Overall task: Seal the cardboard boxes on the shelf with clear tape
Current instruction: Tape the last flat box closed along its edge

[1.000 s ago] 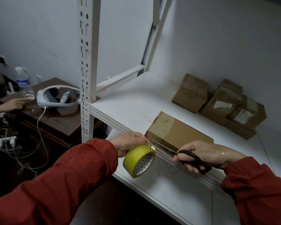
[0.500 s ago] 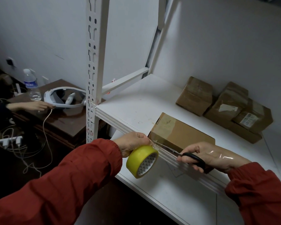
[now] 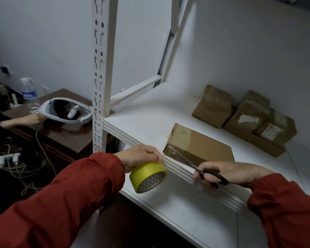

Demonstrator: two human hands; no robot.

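Observation:
A flat cardboard box (image 3: 195, 144) lies at the front edge of the white shelf (image 3: 147, 119). My left hand (image 3: 141, 156) grips a yellowish roll of tape (image 3: 148, 176) just below the shelf edge, left of the box. My right hand (image 3: 227, 173) holds black-handled scissors (image 3: 200, 169), fingers through the loops, blades pointing up-left along the box's front face. A clear strip of tape seems to run from the roll toward the box, but it is hard to see. Three more cardboard boxes (image 3: 213, 106) (image 3: 249, 117) (image 3: 276, 129) sit at the back right against the wall.
A perforated white upright post (image 3: 100, 72) stands at the shelf's left corner. A lower shelf board (image 3: 177, 208) lies beneath my hands. To the left, a dark wooden table carries a white headset (image 3: 64, 113) and a water bottle (image 3: 28, 93); another person's hand (image 3: 31, 119) reaches there. Cables lie on the floor.
My view has shifted slightly. Both hands have stayed at the box's front edge with the roll and scissors. The other person's hand has moved right toward the headset.

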